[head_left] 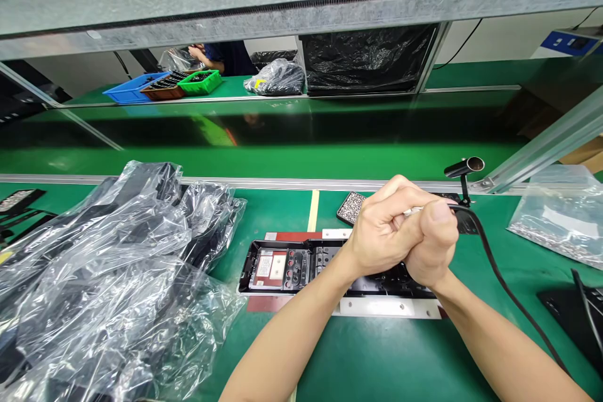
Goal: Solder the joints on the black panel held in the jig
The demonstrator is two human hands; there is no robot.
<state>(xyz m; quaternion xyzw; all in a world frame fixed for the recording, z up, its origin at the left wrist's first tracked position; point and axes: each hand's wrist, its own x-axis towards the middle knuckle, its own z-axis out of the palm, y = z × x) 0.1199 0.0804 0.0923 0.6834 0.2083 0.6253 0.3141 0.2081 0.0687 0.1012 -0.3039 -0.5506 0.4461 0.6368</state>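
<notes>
My left hand (pixel 382 229) and my right hand (pixel 436 242) are pressed together, both closed, above the right half of a long black plastic housing (pixel 325 292). A black cable (pixel 494 264) runs from the right edge of the table up to my right thumb and into the closed fingers. Between the hands shows a short pale piece in line with the cable; its far end is hidden in my left fingers. The housing lies open side up on a fixture with white blocks (pixel 386 308) and a red-brown base. Its left part holds a labelled plate and a black insert.
Plastic-wrapped parts (pixel 117 264) cover the left of the green table. Behind my hands lie a tray of screws (pixel 351 207) and a black tube holder (pixel 464 168). A bag of small metal parts (pixel 558 220) sits right. A metal shelf (pixel 235 25) crosses overhead; a co-worker (pixel 230 58) is beyond.
</notes>
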